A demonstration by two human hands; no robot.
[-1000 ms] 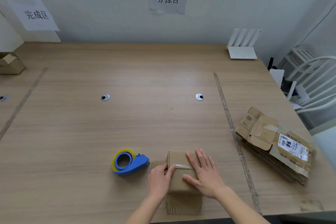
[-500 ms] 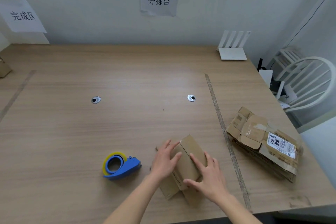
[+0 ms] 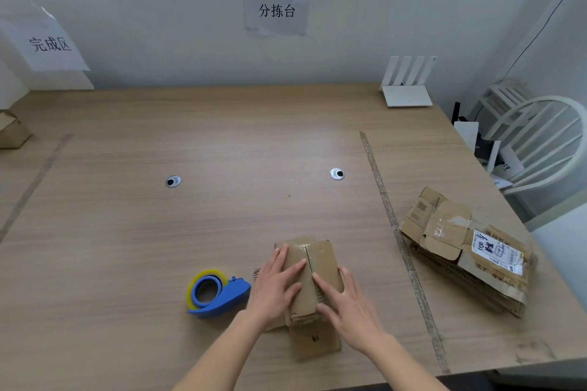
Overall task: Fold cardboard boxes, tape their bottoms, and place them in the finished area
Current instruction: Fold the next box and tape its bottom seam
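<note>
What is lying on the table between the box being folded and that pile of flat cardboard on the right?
Only a tape strip stuck along the table, seen from the head camera; otherwise bare wood.

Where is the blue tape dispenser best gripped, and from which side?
Probably by the solid blue handle end of the tape dispenser, which points right toward the cardboard box. Come from above with the left hand, the nearer one. The yellow roll fills the left end and is a poorer hold.
</note>
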